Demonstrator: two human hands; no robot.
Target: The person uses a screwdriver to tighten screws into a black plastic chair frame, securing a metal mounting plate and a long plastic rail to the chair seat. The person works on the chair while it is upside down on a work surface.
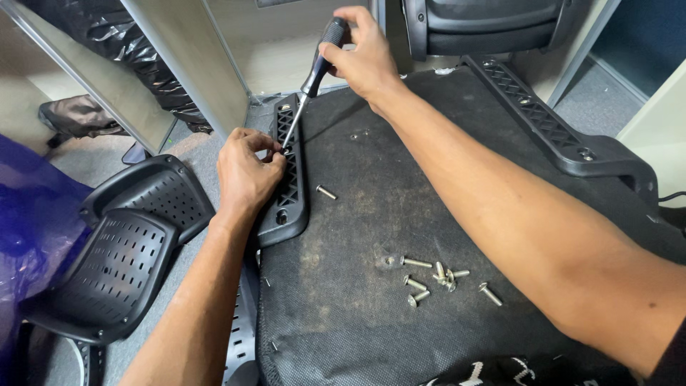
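An upturned office chair seat (400, 214) with dusty black fabric lies in front of me. My right hand (361, 53) grips a black-handled screwdriver (318, 68), its tip pointing down into the black plastic armrest bracket (289, 193) on the seat's left edge. My left hand (246, 171) pinches at the screwdriver's tip on that bracket, apparently around a small screw that I cannot see. A second bracket (564, 129) runs along the seat's right edge. Several loose silver bolts (436, 275) lie on the fabric, and one bolt (326, 191) rests near the left bracket.
Two perforated black plastic chair parts (121, 250) lie on the grey floor at left. A blue plastic bag (28, 229) is at the far left. Beige partition panels (193, 64) and black bags stand behind. Another chair part (486, 25) sits at the top.
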